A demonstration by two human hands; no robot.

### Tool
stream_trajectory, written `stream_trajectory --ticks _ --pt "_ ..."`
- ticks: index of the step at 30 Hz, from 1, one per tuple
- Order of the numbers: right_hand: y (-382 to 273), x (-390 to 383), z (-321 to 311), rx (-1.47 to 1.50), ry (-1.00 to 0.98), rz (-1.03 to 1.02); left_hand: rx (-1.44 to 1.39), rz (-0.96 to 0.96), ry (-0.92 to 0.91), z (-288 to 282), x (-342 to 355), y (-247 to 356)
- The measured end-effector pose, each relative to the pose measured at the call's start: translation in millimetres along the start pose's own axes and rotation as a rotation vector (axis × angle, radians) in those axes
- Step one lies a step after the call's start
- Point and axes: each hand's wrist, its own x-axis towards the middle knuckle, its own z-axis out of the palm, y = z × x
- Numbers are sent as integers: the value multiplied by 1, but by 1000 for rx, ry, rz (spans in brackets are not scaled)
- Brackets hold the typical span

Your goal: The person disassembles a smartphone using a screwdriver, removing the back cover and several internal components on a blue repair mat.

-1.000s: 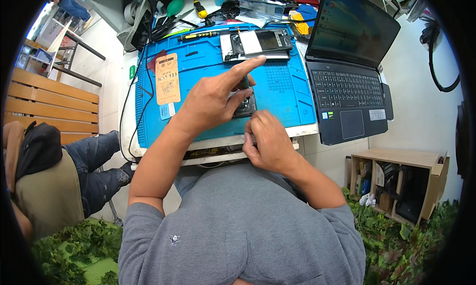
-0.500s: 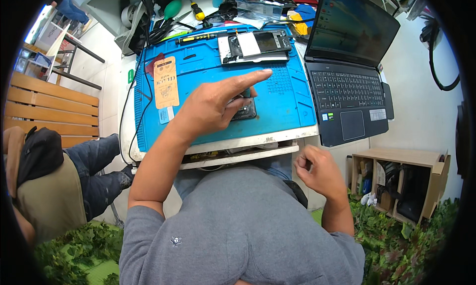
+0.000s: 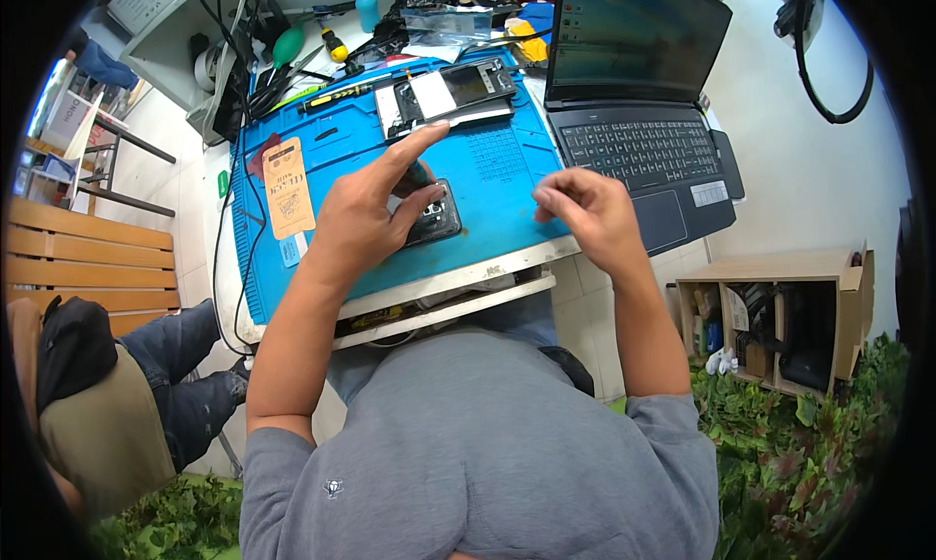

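My left hand (image 3: pixel 366 204) is over the mat, its index finger stretched out and its thumb and other fingers closed around a dark teal tool handle (image 3: pixel 416 177), mostly hidden by the hand. Under those fingers lies a dark phone (image 3: pixel 447 221) with its inside showing, flat on the blue work mat (image 3: pixel 507 204). To the right, above the mat's front right part, my right hand (image 3: pixel 590 214) has thumb and index finger pinched together; anything between them is too small to make out.
At the mat's back lie phone parts (image 3: pixel 478 82) and a yellow-black screwdriver (image 3: pixel 336 99). A tan card (image 3: pixel 289 190) is on the left. An open laptop (image 3: pixel 643 155) stands on the right. Cables (image 3: pixel 237 151) hang at left; a seated person (image 3: pixel 107 404) is nearby.
My right hand has risen from below the table edge to above the mat. The left hand stays over the phone. The view has shifted, so the table appears farther left.
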Motion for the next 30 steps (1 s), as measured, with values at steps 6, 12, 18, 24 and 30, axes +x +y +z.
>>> stream_trajectory --ticks 6,12,18,24,30 --pt "17 39 -1 -154 -55 94 -4 24 13 0 0 1" --pt "16 55 -2 -189 -66 125 10 33 11 -1 -3 -1" --pt "11 57 -3 -401 -11 63 32 43 6 -2 -5 -2" --pt "-3 56 -3 -259 -2 173 38 44 15 -3 -6 -1" --pt "8 56 -7 -501 -24 -131 15 40 10 -3 -6 1"
